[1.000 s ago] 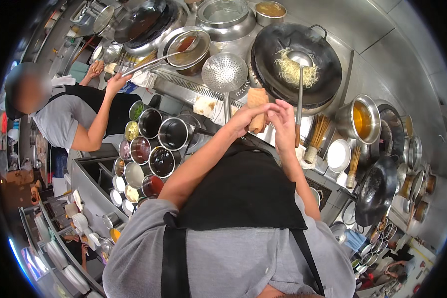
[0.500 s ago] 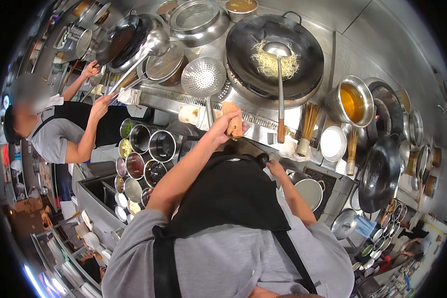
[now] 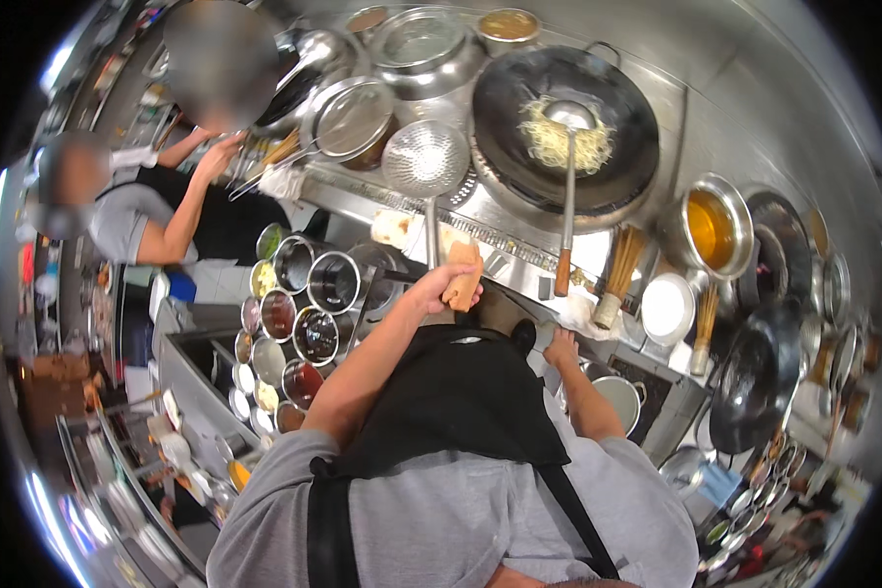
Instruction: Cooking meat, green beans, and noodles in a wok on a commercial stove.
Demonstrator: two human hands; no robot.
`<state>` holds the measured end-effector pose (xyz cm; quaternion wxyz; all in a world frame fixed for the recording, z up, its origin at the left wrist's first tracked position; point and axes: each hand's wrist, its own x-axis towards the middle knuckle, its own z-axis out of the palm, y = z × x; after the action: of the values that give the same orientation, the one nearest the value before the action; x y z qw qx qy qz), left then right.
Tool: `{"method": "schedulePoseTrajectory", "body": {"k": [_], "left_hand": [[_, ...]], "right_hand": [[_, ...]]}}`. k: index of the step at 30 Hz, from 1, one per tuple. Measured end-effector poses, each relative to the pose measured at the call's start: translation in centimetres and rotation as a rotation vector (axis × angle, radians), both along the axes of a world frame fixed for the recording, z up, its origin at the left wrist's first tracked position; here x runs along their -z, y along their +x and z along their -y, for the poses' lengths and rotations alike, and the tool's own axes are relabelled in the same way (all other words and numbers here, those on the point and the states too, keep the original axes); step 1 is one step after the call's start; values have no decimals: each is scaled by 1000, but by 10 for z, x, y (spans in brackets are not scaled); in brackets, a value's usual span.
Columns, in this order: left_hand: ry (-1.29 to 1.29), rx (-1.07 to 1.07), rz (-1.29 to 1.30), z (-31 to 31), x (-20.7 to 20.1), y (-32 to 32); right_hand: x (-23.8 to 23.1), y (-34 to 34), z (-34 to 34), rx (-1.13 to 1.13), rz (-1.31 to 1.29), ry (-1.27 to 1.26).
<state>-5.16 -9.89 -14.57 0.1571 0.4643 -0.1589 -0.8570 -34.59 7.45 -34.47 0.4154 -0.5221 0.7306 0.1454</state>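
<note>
A perforated metal skimmer (image 3: 424, 157) lies with its bowl over the stove front, its shaft running down to my left hand (image 3: 439, 291). The fingers of that hand are closed round a tan wooden handle (image 3: 464, 276), which appears to belong to the skimmer. My right hand (image 3: 561, 349) hangs low beside my apron, fingers apart and holding nothing that I can see. Ahead, a black wok (image 3: 505, 93) holds pale noodles (image 3: 549, 147). A ladle (image 3: 571, 116) rests with its bowl on them, its wooden-ended handle pointing toward me over the wok's rim.
Bamboo brushes (image 3: 621, 269), a white bowl (image 3: 668, 309) and a pot of amber liquid (image 3: 710, 230) stand at right. Several seasoning tins (image 3: 333, 282) sit at left. A co-worker (image 3: 162, 220) stands beyond them. A fine strainer (image 3: 353, 118) rests on a pot.
My view has shifted, so the stove appears farther right and slightly lower. My right hand has come away from the apron's edge. The left keeps its grip; the noodles and ladle stay put.
</note>
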Motion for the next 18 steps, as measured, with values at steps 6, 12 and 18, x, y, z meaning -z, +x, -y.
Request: {"method": "schedulePoseTrajectory", "body": {"k": [6,12,18], "left_hand": [[-2,-134,239,-78,15,56],[-36,-401,378,-163,42,95],[177,-592,506,-217,61,104]], "right_hand": [[-8,0,-2,-124,-62,-5],[8,-1,-9,-125,-58,-102],[11,-11,-22,-129,-59,-186]]}}
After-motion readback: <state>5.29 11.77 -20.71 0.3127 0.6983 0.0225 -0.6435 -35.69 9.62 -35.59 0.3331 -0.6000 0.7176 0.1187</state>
